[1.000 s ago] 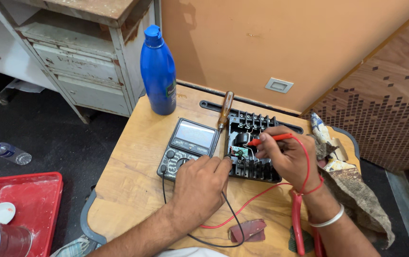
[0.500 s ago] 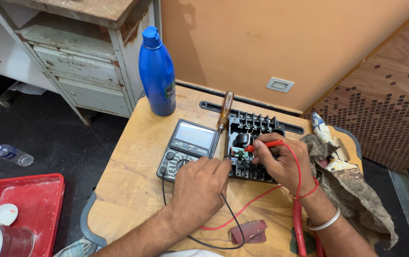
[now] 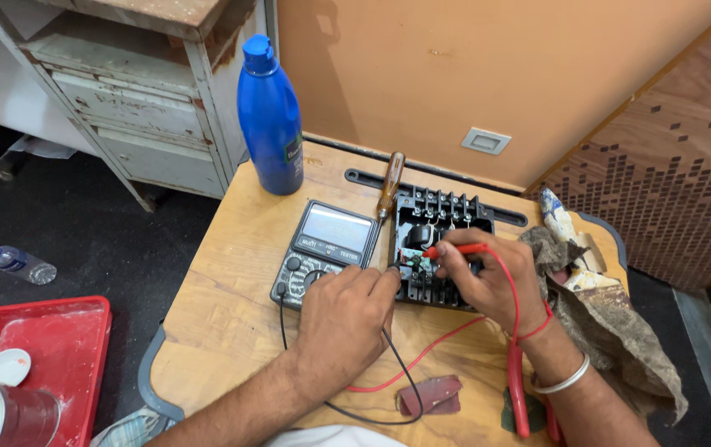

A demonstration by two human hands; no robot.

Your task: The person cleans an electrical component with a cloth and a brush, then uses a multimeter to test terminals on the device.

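A black electrical terminal block [image 3: 442, 222] with several screw posts lies on a small wooden table [image 3: 231, 306]. My right hand [image 3: 488, 281] pinches a red test probe [image 3: 454, 250] and touches its tip to the block's middle. Close beside it, my left hand [image 3: 347, 319] presses a black probe against the block's left edge; the probe itself is mostly hidden under my fingers. Red and black leads [image 3: 421, 356] trail back toward me. A grey digital multimeter [image 3: 326, 248] lies just left of the block.
A wooden-handled screwdriver [image 3: 389, 184] lies between meter and block. A blue plastic bottle [image 3: 271, 116] stands at the table's far left. A dirty rag [image 3: 612, 323] lies right, red-handled pliers [image 3: 521, 397] near me. A red tray [image 3: 33, 356] and white cabinet [image 3: 140, 99] stand left.
My right hand has shifted slightly left over the block, bringing the red probe tip closer to my left hand. The left hand stays in place.
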